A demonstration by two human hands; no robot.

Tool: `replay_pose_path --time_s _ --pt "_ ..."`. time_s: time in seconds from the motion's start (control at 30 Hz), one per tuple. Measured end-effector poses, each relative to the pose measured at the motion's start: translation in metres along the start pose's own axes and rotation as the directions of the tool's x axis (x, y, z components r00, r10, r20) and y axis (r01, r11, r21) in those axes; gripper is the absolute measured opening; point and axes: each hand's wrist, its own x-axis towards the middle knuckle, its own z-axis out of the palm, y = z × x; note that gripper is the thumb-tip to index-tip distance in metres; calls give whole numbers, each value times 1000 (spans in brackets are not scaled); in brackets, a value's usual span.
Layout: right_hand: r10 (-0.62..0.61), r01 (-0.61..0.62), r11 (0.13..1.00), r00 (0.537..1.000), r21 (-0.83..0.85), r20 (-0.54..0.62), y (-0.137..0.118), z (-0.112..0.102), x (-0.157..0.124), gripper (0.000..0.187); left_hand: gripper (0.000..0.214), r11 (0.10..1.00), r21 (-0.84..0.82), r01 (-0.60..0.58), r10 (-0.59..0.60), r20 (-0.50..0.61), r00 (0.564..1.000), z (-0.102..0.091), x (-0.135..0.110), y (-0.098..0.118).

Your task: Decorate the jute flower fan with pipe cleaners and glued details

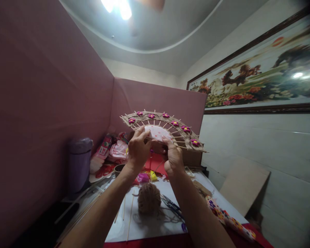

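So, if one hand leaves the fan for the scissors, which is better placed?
Likely the right hand: the scissors lie just beneath its forearm, while the left hand, also gripping the fan, would have to cross the twine ball.

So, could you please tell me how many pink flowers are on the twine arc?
7 pink flowers, spaced along the twine arc: two at its left end, three across the top, two down the right side. None seems hidden.
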Motion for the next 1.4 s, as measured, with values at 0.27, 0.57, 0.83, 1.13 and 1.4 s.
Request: replay_pose_path --time_s 0.27,0.57,0.83,1.13,1.4 --pt "-37 37 999 999 20 -15 -1 -1 4 17 30 963 -242 116 -95 97 991 -2 5 -7" --pt "-61 61 998 998 3 -9 -1 3 -2 17 24 983 -170 73 -79 -31 996 -1 2 -7" --pt "-86 85 996 996 -21 -26 -3 4 -3 20 24 972 -231 53 -57 -13 998 -1 2 -7" --pt "-119 117 992 992 -47 -31 -9 5 -9 24 22 988 -148 -44 33 -75 997 0 2 -3" --pt "-126 125 992 992 -20 -16 -9 7 -11 22 23 990 -125 -70 57 -106 993 -1 0 3"
